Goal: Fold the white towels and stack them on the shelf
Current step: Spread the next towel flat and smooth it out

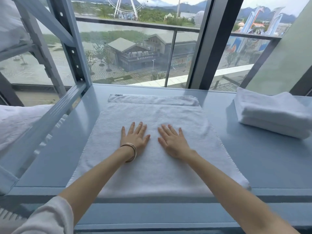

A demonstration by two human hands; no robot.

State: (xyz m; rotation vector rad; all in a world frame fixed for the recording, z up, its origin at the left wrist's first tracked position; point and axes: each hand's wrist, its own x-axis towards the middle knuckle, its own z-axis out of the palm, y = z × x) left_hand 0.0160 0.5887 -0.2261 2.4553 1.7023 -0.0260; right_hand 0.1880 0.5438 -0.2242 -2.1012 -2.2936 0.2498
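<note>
White towel [157, 166] under both flat hands, apparently.

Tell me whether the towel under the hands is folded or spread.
Partly folded: the towel lies flat on the shelf, its upper layer stopping short of the hemmed far edge beneath.

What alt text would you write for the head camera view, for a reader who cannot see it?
Both hands, left hand and right hand, press flat with spread fingers on a white towel lying on a blue shelf before a window. A stack of folded towels sits to the right.
</note>
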